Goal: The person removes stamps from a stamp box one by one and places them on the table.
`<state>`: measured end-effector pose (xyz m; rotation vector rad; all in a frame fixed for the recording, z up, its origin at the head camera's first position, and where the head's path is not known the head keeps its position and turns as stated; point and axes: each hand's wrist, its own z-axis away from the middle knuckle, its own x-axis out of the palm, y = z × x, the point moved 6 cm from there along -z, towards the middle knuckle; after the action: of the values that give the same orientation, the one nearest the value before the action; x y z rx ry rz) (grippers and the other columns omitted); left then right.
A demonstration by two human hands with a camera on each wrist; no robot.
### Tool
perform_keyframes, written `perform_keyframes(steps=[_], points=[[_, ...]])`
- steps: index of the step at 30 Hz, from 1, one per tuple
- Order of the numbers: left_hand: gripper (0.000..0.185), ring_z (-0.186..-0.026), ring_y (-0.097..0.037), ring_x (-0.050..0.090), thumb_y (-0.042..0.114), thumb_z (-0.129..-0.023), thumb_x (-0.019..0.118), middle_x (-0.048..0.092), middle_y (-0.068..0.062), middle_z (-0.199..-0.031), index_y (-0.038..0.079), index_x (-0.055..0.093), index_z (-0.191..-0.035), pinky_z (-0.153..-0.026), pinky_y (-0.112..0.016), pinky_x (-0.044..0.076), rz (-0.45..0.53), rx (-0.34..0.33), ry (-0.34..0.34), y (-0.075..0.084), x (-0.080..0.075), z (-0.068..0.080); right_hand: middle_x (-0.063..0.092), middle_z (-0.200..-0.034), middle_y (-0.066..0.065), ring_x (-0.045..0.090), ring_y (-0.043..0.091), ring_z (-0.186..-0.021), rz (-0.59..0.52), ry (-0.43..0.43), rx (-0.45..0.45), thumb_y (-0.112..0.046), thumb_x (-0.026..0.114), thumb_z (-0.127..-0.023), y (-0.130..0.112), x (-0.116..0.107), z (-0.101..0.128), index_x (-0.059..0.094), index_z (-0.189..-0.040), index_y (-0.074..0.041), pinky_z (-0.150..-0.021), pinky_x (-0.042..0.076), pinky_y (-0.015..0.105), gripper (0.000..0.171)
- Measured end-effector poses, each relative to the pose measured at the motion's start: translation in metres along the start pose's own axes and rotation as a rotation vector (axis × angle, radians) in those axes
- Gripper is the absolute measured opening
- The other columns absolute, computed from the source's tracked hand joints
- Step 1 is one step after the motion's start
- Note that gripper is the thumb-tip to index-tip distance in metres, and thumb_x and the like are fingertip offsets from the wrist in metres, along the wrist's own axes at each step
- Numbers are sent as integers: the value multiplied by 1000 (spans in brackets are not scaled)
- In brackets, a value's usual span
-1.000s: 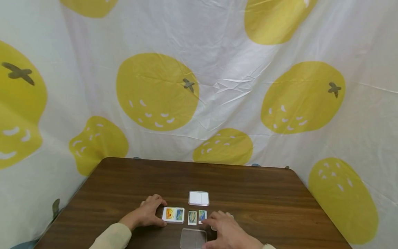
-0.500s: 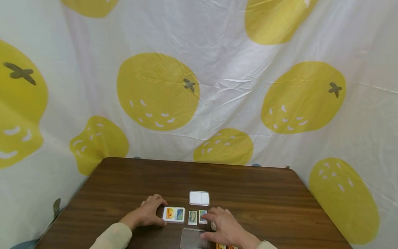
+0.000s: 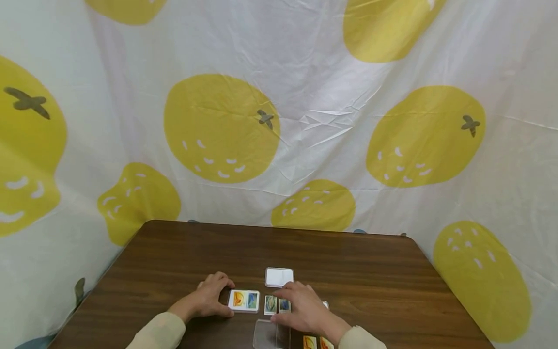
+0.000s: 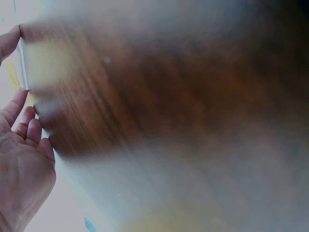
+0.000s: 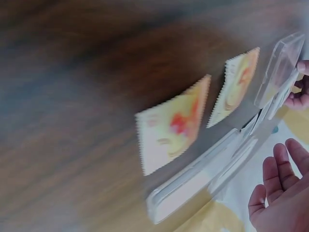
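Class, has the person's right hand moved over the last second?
Yes. The right hand has moved up-left, away from the person, towards the white-filled clear case, now covering part of the blue stamp.

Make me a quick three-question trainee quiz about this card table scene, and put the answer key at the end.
1. True or false: the left hand holds the edge of the case with the orange and blue pictures.
2. Which thing lies farthest from the person? A: the white case. B: the clear lid. C: the two small cards.
3. Fill in: the right hand rests over the small cards on the brown ____.

Key: 1 true; 2 A; 3 table.
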<state>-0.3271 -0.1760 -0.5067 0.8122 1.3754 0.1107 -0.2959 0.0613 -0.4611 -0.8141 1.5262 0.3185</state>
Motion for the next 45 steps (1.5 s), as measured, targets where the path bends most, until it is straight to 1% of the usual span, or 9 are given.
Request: perform_keyframes(steps=[5, 8, 13, 15, 22, 30, 36, 41, 45], points=[[57, -119, -40, 43, 36, -71, 87, 47, -11, -128, 13, 60, -116, -92, -61, 33, 11, -2, -10, 0, -1, 0, 63, -117, 0, 56, 23, -114, -77, -24, 69, -53, 74, -82, -1, 3, -16, 68, -126, -16, -92, 41, 49, 58], [56, -119, -40, 42, 37, -72, 86, 47, -11, -129, 13, 60, -116, -92, -62, 32, 16, -4, -16, -1, 0, -1, 63, -117, 0, 56, 23, -114, -106, -31, 90, -51, 76, -80, -1, 6, -23, 68, -126, -14, -93, 40, 49, 60], [56, -118, -38, 43, 36, -70, 87, 47, -11, -128, 13, 60, -114, -92, -61, 32, 22, -6, -7, 0, 0, 0, 64, -117, 2, 57, 23, -113, -50, -19, 91, -51, 79, -77, -2, 10, -34, 69, -123, -13, -89, 42, 46, 60], [56, -118, -38, 43, 36, -70, 87, 47, -10, -127, 13, 60, -114, -92, -61, 32, 28, -2, -5, 0, 0, 1, 64, -117, 3, 57, 23, -113, -25, -21, 92, -52, 80, -76, -3, 13, -38, 69, -122, -13, -89, 42, 46, 61], [55, -120, -38, 41, 36, -72, 86, 46, -11, -129, 14, 60, -115, -94, -64, 30, 47, -6, -21, 0, 0, 2, 64, -116, 2, 56, 24, -112, 17, -60, 100, -54, 80, -74, -8, 20, -47, 69, -122, -16, -92, 43, 50, 62], [55, -120, -38, 41, 36, -72, 86, 47, -10, -128, 14, 61, -115, -94, -64, 30, 42, -3, -16, 1, -1, 3, 63, -118, 4, 56, 27, -113, 41, -86, 134, -55, 82, -72, -11, 24, -51, 69, -121, -17, -95, 42, 52, 63], [54, -119, -37, 42, 37, -72, 86, 47, -9, -126, 15, 61, -114, -94, -63, 30, 39, 0, -14, 1, -1, 2, 64, -117, 3, 56, 26, -112, 51, -77, 132, -55, 82, -71, -11, 28, -54, 70, -120, -18, -92, 43, 50, 63], [54, -119, -38, 41, 36, -72, 86, 46, -10, -126, 14, 61, -115, -95, -65, 29, 45, -3, -22, 0, -1, 2, 63, -120, 3, 55, 25, -114, 39, -77, 136, -54, 83, -70, -11, 33, -56, 70, -122, -17, -90, 42, 47, 65], [54, -119, -38, 42, 37, -73, 85, 46, -9, -127, 14, 61, -116, -94, -64, 30, 43, -7, -26, 0, 0, 2, 64, -120, 4, 56, 24, -113, 58, -66, 127, -53, 84, -69, -14, 34, -58, 70, -122, -16, -86, 43, 44, 66]])
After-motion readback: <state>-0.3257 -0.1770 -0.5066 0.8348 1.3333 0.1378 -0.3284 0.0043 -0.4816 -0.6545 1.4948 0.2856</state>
